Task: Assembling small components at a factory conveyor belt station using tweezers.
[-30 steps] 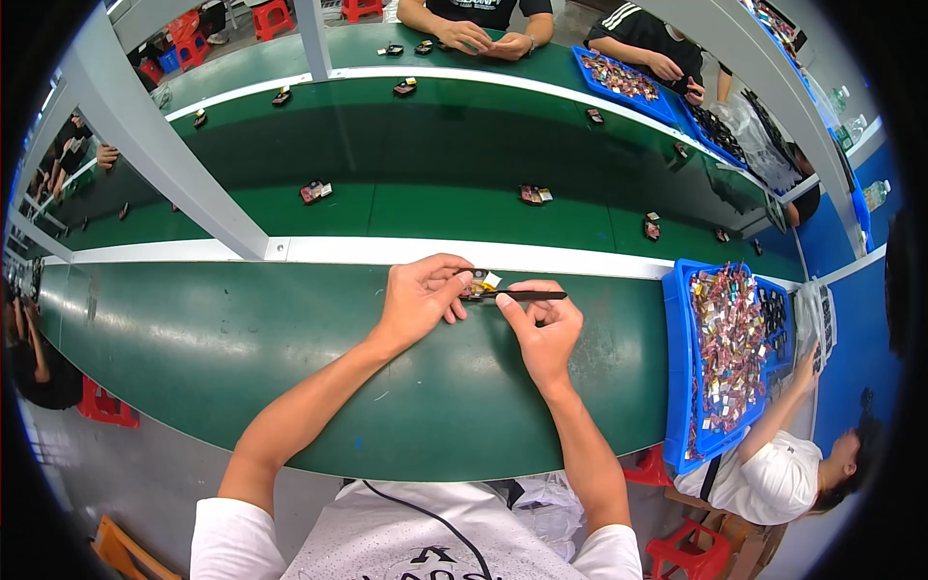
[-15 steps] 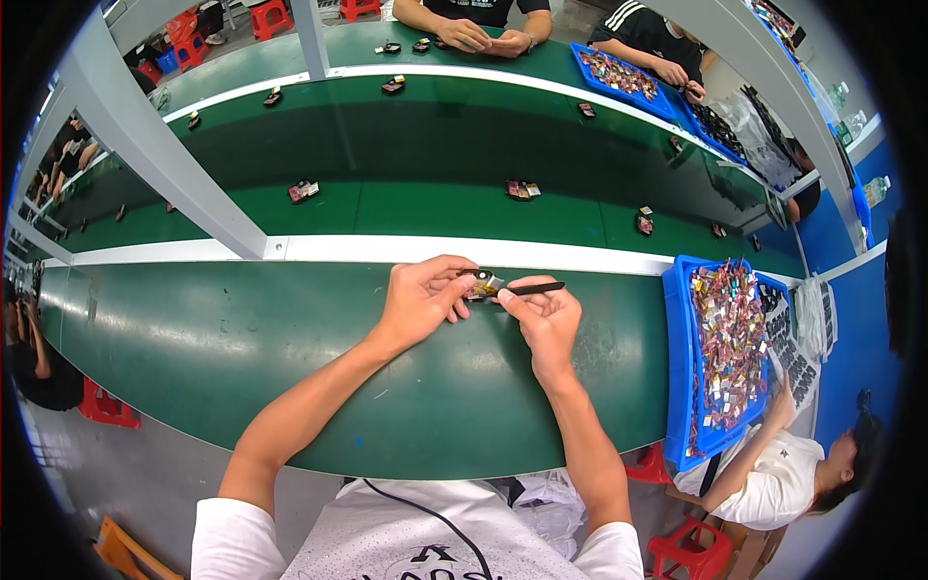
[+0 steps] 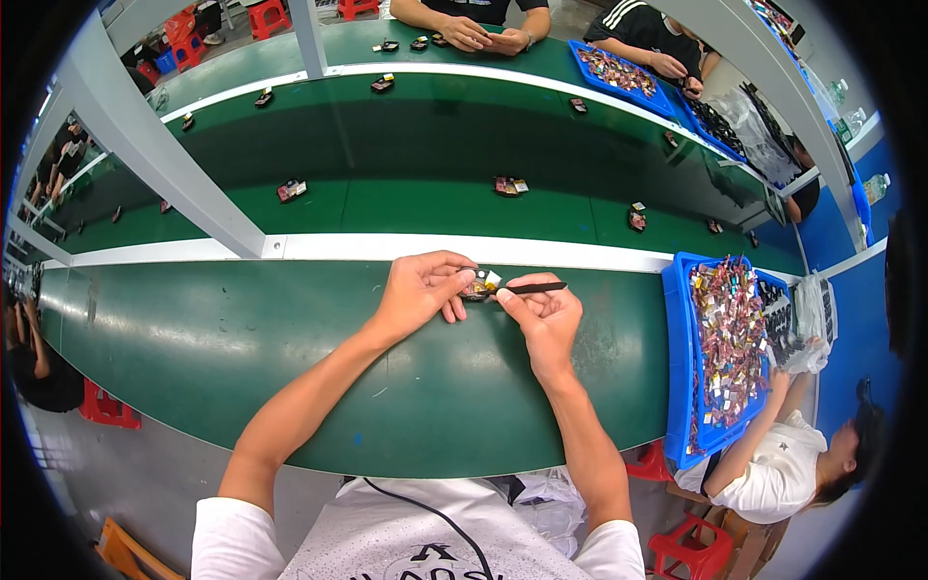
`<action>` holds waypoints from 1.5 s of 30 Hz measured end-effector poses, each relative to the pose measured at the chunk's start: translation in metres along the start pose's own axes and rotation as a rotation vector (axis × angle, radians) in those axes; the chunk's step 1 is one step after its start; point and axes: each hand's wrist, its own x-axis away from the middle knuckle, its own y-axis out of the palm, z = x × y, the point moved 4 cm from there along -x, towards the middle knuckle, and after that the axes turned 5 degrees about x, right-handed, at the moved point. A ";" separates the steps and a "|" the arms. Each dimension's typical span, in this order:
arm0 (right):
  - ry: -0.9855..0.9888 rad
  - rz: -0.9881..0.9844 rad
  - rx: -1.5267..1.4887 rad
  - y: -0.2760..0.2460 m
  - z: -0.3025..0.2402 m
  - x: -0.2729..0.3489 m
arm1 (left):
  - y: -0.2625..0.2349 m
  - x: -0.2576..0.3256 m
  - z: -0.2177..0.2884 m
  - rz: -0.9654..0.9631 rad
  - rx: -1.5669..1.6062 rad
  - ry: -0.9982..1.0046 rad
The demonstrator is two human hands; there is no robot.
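Note:
Over the near green worktop (image 3: 290,377), my left hand (image 3: 418,295) grips a small black housing (image 3: 475,288) between thumb and fingers. Yellow, white and reddish parts show inside it. My right hand (image 3: 546,324) is closed around a slim black pen-like tool (image 3: 538,287). The tool's near end meets the right edge of the housing, by a small white piece. My fingertips partly cover the housing, so its finer details and the exact tip of the tool cannot be made out.
Beyond a white rail (image 3: 474,248) runs a green conveyor belt (image 3: 406,208) carrying several small black housings. At right stands a blue tray (image 3: 679,362) heaped with small wired parts. A co-worker in a white shirt (image 3: 768,469) reaches beside it. Grey posts (image 3: 159,126) rise in front.
The housings on the belt have shifted slightly left. The piece in my left hand is tilted a little differently under the tool. At right, the co-worker's arm and a clear plastic bag have moved.

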 end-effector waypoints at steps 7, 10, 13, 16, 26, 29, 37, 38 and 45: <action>-0.251 0.039 0.243 0.003 -0.006 0.005 | -0.003 0.000 0.002 -0.039 0.019 -0.051; -0.344 0.048 0.353 0.005 -0.010 0.006 | -0.003 0.000 0.001 -0.046 0.024 -0.047; -0.376 0.044 0.392 0.005 -0.010 0.007 | -0.003 -0.001 0.001 -0.044 0.035 -0.039; -0.344 0.049 0.362 0.004 -0.006 0.006 | -0.003 -0.001 0.000 -0.042 0.049 -0.041; -0.437 0.063 0.470 0.007 -0.015 0.008 | -0.005 -0.003 -0.004 -0.053 0.081 0.006; -0.398 0.059 0.409 0.007 -0.014 0.007 | -0.005 -0.003 -0.005 -0.054 0.093 0.003; -0.313 0.028 0.334 0.005 -0.005 0.005 | -0.006 -0.004 -0.007 -0.052 0.090 0.009; -0.303 0.031 0.326 0.004 -0.005 0.004 | -0.006 -0.004 -0.008 -0.053 0.080 0.007; -0.396 0.045 0.410 0.006 -0.012 0.006 | -0.006 -0.005 -0.006 -0.039 0.072 -0.006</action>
